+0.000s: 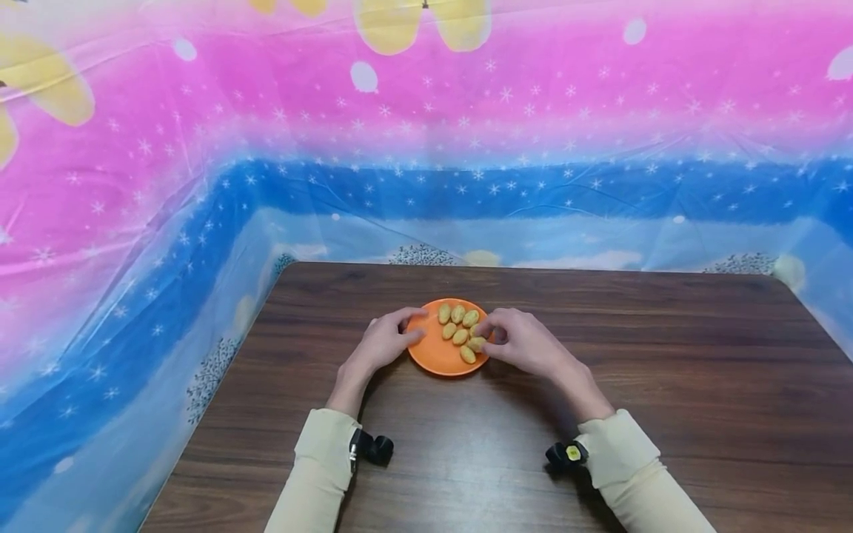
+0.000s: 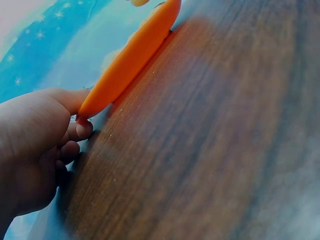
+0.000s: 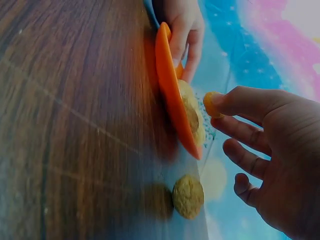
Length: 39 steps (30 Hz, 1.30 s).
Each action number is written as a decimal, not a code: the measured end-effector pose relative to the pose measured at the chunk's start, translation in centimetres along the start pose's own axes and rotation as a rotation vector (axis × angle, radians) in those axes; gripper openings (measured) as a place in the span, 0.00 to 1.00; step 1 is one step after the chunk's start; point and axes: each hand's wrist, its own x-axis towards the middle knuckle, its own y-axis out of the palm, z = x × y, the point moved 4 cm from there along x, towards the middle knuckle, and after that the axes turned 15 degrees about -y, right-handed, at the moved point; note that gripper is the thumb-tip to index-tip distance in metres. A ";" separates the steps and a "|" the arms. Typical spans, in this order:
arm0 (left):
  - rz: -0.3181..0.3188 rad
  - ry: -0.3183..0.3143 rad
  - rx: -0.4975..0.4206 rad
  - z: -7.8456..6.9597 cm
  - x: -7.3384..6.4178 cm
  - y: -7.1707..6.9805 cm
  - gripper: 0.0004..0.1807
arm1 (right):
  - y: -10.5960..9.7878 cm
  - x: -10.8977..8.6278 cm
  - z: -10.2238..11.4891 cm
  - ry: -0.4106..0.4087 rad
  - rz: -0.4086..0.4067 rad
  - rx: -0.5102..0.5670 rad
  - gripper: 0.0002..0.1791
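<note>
An orange plate (image 1: pixel 436 360) lies on the table, bearing several small yellow oval pieces (image 1: pixel 460 337) that resemble baby potatoes, mostly on its right half. My left hand (image 1: pixel 385 339) pinches the plate's left rim, thumb above and index finger below, as the left wrist view shows. Over the plate's right side, my right hand (image 1: pixel 529 343) pinches one yellow oval piece (image 3: pixel 212 105) between thumb and index finger; its other fingers are loosely bent. In the right wrist view that piece is apart from the others. Another oval piece (image 3: pixel 188 196) sits on the table beside the plate.
The dark wooden table (image 1: pixel 460 444) extends around the plate on all sides. A pink and blue patterned cloth (image 1: pixel 466 133) hangs behind the table and along its left side. Small black cameras (image 1: pixel 566 453) are strapped at both wrists, over cream sleeves.
</note>
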 end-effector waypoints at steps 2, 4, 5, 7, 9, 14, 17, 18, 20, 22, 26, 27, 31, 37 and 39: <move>0.000 -0.002 0.000 0.0 0.0 0.0 0.21 | 0.2 0.4 0.2 -0.016 0.005 -0.006 0.09; 0.001 -0.003 -0.002 0.0 0.0 0.1 0.21 | 0.4 0.7 0.4 -0.033 0.010 -0.014 0.09; 0.001 -0.006 -0.003 0.0 0.0 0.1 0.21 | 0.4 0.9 0.5 -0.036 0.012 -0.018 0.09; -0.001 -0.010 -0.006 0.0 0.0 0.1 0.21 | 0.6 1.3 0.7 -0.041 0.018 -0.023 0.10; -0.001 -0.014 -0.007 0.0 0.1 0.1 0.21 | 0.8 1.5 1.0 -0.042 0.028 -0.029 0.10; 0.000 -0.010 -0.008 0.0 0.0 0.2 0.21 | 1.3 2.1 1.5 -0.041 0.038 -0.030 0.09; 0.002 -0.005 -0.009 0.0 0.0 0.2 0.21 | 1.6 2.5 1.7 -0.050 0.045 -0.037 0.09; 0.001 -0.004 -0.008 0.0 0.1 0.2 0.21 | 1.8 2.6 1.8 -0.057 0.046 -0.039 0.09; -0.001 -0.003 -0.005 0.0 0.1 0.2 0.21 | 2.1 2.8 1.8 -0.072 0.049 -0.044 0.09; -0.003 -0.002 -0.005 0.0 0.1 0.2 0.21 | 2.4 3.1 1.9 -0.094 0.053 -0.053 0.09; -0.003 0.004 -0.005 0.0 0.0 0.2 0.21 | 3.0 3.4 1.8 -0.133 0.062 -0.065 0.07; -0.002 0.005 -0.006 0.0 0.0 0.1 0.21 | 3.2 3.5 1.8 -0.140 0.064 -0.067 0.06; -0.001 0.010 -0.003 0.0 0.0 0.1 0.21 | 3.6 3.6 1.9 -0.160 0.072 -0.094 0.06; -0.001 0.020 0.001 -0.1 0.0 0.0 0.21 | 3.9 3.6 2.3 -0.188 0.088 -0.184 0.05; 0.000 0.021 0.005 -0.1 0.0 0.0 0.21 | 3.9 3.5 2.5 -0.190 0.093 -0.202 0.05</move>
